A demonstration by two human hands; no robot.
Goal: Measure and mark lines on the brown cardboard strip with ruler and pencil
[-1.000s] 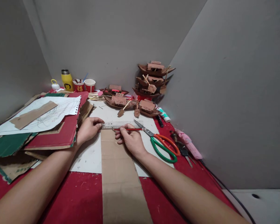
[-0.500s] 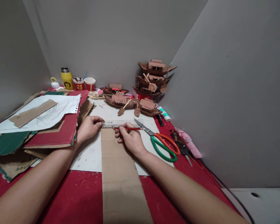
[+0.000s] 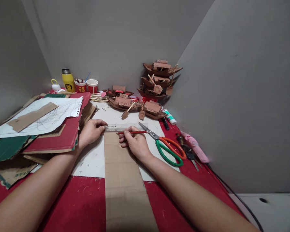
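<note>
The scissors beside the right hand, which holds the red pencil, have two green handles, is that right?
Not quite: the scissors do not have two green handles. The head view shows one green handle and one orange handle. They do lie beside the right hand, which holds the red pencil.

I saw, over my feed, a left hand (image 3: 92, 132) and a right hand (image 3: 137, 141), both bare to the fingertips. The left forearm (image 3: 44, 182) and the right forearm (image 3: 188, 191) were bare too, with smooth, even outlines. Both looked broadest at the end away from the hand and narrowed steadily to slimmer, bare wrists (image 3: 147, 158). The fingers (image 3: 101, 122) were slim and rounded at the tips, and I could make out a thumb (image 3: 128, 135) on each hand. The nails were too small for me to judge. Whatever was worn higher up lay outside my view.
</note>
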